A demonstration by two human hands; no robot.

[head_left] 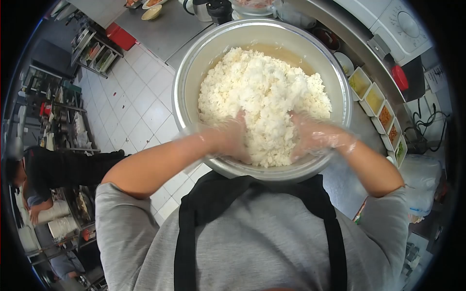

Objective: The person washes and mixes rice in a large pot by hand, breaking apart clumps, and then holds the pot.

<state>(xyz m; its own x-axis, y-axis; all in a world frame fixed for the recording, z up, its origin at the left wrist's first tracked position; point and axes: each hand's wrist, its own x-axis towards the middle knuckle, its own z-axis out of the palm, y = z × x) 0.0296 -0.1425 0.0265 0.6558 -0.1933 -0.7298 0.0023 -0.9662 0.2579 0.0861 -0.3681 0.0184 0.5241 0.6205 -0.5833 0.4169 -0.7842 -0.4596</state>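
Observation:
A large round metal pot (180, 92) holds a big mound of white rice (264, 92). My left hand (233, 138), in a clear plastic glove, presses against the left side of the mound near the pot's front rim. On the mound's right side is my right hand (310, 133), also in a clear glove. The fingertips of both hands are sunk in the rice, so how they are bent is hidden. Brownish liquid or residue shows on the pot's inner wall behind the rice.
White containers of chopped ingredients (384, 118) line the right side. A white appliance with a dial (407, 24) is at upper right. Behind the pot stand a black-lidded container (219, 10) and a kettle (201, 9). Another person (48, 169) works at far left.

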